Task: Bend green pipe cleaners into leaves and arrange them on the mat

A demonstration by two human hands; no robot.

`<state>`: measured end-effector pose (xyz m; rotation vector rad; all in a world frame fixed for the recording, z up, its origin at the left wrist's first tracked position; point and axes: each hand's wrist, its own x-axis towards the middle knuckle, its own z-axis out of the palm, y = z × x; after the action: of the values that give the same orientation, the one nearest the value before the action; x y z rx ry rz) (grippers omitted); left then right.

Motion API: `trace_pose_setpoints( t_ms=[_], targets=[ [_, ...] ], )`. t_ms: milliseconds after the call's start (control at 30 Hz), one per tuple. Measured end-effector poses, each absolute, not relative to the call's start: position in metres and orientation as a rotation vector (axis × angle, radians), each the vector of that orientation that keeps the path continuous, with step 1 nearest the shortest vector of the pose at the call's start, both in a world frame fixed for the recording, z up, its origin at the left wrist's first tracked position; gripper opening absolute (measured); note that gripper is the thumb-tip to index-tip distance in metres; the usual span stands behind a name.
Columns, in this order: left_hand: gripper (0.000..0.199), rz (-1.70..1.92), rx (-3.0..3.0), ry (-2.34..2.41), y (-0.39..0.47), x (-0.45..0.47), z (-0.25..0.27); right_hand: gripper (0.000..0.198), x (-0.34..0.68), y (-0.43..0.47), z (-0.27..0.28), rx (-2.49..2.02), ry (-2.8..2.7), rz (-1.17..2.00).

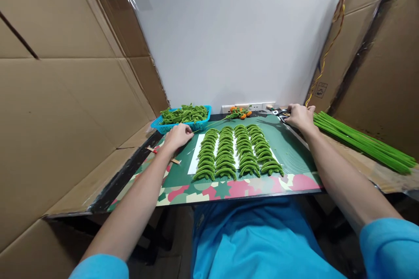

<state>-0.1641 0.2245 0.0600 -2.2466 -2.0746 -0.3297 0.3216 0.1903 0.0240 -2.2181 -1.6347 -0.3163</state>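
My left hand (pixel 178 136) is closed at the left of the mat, thumb and finger pinched at the end of a thin green stem (pixel 209 127). That stem leads to a spray of small orange flowers (pixel 244 113) with green leaves, lying by the wall. At the back right, my right hand (pixel 299 117) has its fingers on the black handles of a pair of scissors (pixel 282 114). Between my hands, curved fuzzy green pieces (pixel 225 152) lie in several neat columns on white paper (pixel 194 163).
A blue basket (pixel 204 124) heaped with green fuzzy pieces stands at the back left. Straight green fuzzy stems (pixel 363 141) lie in a bundle at right. A thin stick (pixel 173 160) is near my left forearm. Cardboard walls (pixel 75 83) flank the table. Twisted yellow cord (pixel 327 54) hangs at right.
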Motion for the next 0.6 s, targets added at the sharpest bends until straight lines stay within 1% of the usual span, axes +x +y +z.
trace_pose_setpoints(
  t_ms=[233,433,600],
  targets=[
    [0.029,-0.250,-2.212,-2.079,0.223,-0.160,0.059,0.035,0.353,0.190,0.019,-2.068,-1.855,-0.237],
    [0.033,-0.228,-2.224,-2.070,0.227,-0.158,0.058,0.042,0.356,0.198,0.012,-2.090,-1.871,-0.222],
    [0.033,-0.218,-2.225,-2.078,0.231,-0.160,0.056,0.040,0.351,0.199,0.017,-2.130,-1.901,-0.205]
  ],
)
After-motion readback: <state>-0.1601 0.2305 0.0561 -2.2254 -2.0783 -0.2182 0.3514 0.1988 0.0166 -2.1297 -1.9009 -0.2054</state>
